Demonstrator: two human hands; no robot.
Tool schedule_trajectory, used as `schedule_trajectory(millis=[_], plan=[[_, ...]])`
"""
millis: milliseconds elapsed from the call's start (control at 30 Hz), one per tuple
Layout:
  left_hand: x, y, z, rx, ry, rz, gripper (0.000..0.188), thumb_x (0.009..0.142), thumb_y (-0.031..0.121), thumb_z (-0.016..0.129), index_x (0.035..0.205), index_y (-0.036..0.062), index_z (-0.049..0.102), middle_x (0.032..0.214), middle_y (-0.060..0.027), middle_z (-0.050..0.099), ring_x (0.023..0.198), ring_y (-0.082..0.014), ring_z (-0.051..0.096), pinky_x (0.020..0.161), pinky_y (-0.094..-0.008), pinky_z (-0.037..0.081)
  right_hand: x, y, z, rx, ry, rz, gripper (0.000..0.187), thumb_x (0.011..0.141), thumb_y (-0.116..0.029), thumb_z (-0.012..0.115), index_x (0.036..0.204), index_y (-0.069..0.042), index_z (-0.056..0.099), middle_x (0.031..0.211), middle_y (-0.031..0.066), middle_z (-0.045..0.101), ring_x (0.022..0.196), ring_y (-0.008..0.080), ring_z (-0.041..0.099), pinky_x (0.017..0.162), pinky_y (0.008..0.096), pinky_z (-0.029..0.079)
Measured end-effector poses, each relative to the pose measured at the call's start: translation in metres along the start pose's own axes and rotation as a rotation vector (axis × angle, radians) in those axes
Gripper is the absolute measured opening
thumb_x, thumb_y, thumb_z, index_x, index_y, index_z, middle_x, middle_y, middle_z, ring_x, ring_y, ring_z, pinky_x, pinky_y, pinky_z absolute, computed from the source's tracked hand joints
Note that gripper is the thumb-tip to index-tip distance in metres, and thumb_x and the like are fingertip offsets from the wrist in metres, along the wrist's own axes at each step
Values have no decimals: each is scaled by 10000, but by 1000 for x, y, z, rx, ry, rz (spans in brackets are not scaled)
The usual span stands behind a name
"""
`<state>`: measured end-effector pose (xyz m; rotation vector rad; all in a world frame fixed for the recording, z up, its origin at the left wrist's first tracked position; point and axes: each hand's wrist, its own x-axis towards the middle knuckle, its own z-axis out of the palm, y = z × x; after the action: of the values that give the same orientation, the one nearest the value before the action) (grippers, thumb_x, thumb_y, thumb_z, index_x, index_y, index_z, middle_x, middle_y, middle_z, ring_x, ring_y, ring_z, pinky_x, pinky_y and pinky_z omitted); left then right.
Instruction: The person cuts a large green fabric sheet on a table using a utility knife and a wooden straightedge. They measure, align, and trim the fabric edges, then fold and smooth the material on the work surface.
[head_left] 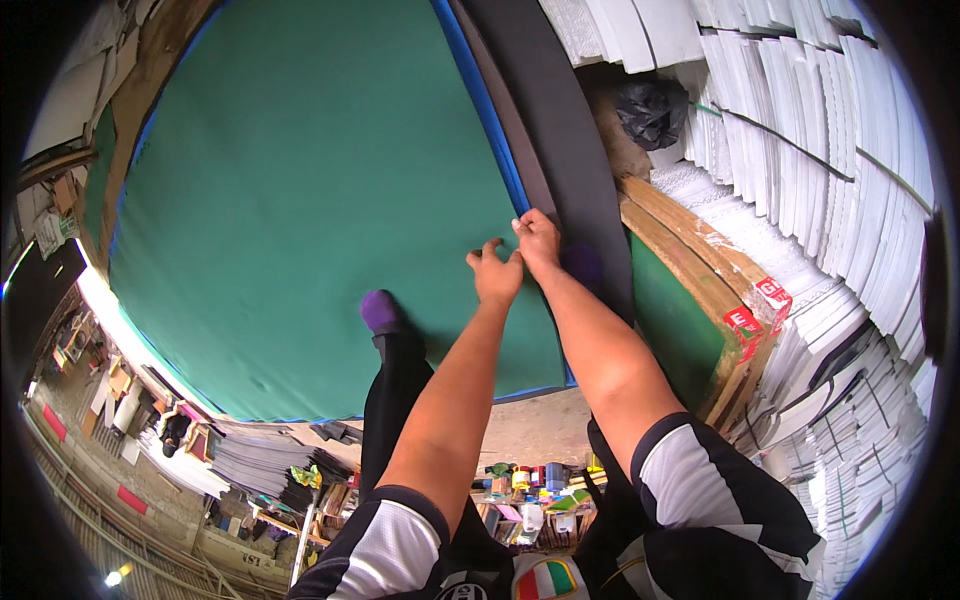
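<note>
A large green sheet (pixel 300 180) lies flat beneath me, over a blue sheet (pixel 482 100) that shows as a strip along its right edge. Dark grey sheets (pixel 560 130) extend out on the right side. At that right edge my right hand (pixel 538 241) has its fingers curled closed, the thumb near the blue strip; what they pinch is not clear. Just left of it, my left hand (pixel 497 274) hovers close over or touches the green sheet, fingers bent and apart, holding nothing. My purple-socked foot (pixel 380 311) stands on the green sheet.
Wooden beams (pixel 690 255) with red labels lie at right, beside stacked white sheets (pixel 800 110) bound with straps. A black plastic bag (pixel 652 112) sits near them. Lower down behind the stack are colourful containers (pixel 538 478). At lower left, a person (pixel 175 432) is near piled sheets.
</note>
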<state>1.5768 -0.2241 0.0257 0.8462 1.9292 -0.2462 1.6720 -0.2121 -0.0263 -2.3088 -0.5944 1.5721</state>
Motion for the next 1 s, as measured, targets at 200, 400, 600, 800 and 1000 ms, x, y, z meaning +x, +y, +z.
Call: schedule_trajectory(millis=[200,400,600,800,1000], plan=[[-7,1,-29,-63,-67,94,573,894,388,721,1370,87,616,1518,-279,383,1310,-448,529,1089,-481,459,3,-23,-17,-333,42,21,221,923,-233,738,1063,-75,671,991,151,741,961,330,717,855,462,552],[-62,11,-109,-218,-41,162,469,922,380,711,1239,35,697,1298,-257,638,1244,-390,609,1039,-444,493,-80,-86,-59,-360,-36,-146,320,940,-237,709,1221,-111,625,1065,163,744,1039,381,699,889,491,533],[-151,11,-199,-599,44,167,392,955,371,700,1095,7,735,997,-162,763,949,-264,728,868,-376,548,-213,-199,-64,-391,-214,-407,303,940,-236,704,1190,-86,623,961,155,750,932,368,716,808,472,542],[-204,12,-323,-956,16,184,379,984,346,665,1151,11,722,1032,-113,761,957,-203,705,861,-349,536,-334,-338,-26,-525,-301,-585,267,939,-188,670,1164,-47,642,984,172,747,933,332,733,789,425,555],[-249,-28,-506,-1080,162,306,353,994,323,645,1155,17,717,1033,-114,762,944,-209,715,841,-352,548,-456,-470,58,-654,-448,-837,285,944,-191,672,1182,-37,640,1025,164,749,947,312,735,809,415,564]])
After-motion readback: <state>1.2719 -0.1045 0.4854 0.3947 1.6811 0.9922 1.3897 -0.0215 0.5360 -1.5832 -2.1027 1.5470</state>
